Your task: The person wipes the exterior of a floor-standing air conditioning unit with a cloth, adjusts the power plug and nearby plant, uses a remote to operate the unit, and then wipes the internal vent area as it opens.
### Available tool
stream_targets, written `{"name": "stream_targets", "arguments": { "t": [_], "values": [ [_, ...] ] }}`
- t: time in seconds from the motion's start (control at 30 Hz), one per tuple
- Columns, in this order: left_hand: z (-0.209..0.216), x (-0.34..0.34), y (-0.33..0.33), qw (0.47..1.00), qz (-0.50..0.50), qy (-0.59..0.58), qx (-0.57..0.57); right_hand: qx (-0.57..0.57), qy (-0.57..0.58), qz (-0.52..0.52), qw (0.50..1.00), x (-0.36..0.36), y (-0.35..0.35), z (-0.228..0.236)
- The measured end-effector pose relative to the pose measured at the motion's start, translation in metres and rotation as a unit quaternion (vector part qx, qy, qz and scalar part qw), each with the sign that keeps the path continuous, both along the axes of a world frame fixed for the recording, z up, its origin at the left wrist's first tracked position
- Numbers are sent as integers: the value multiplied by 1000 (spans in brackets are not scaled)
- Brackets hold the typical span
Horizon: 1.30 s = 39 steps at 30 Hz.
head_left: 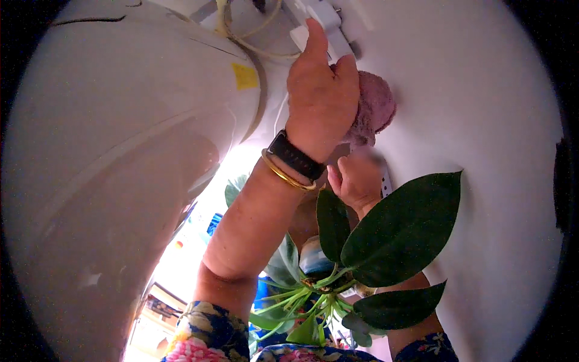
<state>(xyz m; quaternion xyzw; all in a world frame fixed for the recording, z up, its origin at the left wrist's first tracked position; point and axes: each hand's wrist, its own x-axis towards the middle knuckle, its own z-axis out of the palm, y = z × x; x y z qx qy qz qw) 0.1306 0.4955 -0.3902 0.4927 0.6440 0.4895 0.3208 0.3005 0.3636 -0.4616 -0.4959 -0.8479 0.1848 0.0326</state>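
My left hand [322,99], wearing a black watch and a gold bangle, reaches up the middle with its index finger stretched toward a white plug [324,15]. A fuzzy dusty-pink cloth [377,102] bulges out beside its thumb and shows between thumb and index finger; the other fingers are hidden. Just below the cloth, my right hand [359,178] is closed around a white power strip [386,183], whose dark socket holes show at the hand's right side. Its fingertips are blurred and partly covered by the cloth's lower end.
A potted plant [401,232] with broad dark leaves rises in front of my right forearm. On the left curves a large glossy white surface [120,120] bearing a yellow sticker [244,76]. A pale cable [256,45] loops at the top. A plain pale wall [482,120] stands on the right.
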Motion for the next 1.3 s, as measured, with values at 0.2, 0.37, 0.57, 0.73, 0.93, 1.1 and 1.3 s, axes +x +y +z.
{"name": "stream_targets", "arguments": {
  "t": [0.2, 0.37, 0.57, 0.73, 0.93, 1.1, 1.3],
  "values": [
    [-6, 0, 3, 1000, 2, 17, 14, 8, -15, 0, 1000, -4, -1, -1],
    [-8, -8, -5, 998, 19, -42, -32, -2, -9, 0, 1000, -1, 0, 0],
    [-55, -49, -21, 982, 14, -185, -43, -5, -8, 6, 1000, -7, -3, -1],
    [-74, -42, -9, 916, -22, -349, -199, 2, -31, 5, 999, 1, 0, -2],
    [-140, -71, 18, 978, -128, -151, -69, 4, 11, 7, 1000, -10, -1, -3],
    [-144, -64, 29, 904, -165, -383, -91, 2, -1, 18, 1000, 2, 2, -2],
    [-158, -69, 26, 942, -157, -291, -63, 10, -15, 10, 1000, -4, -2, -4]
  ]
}}
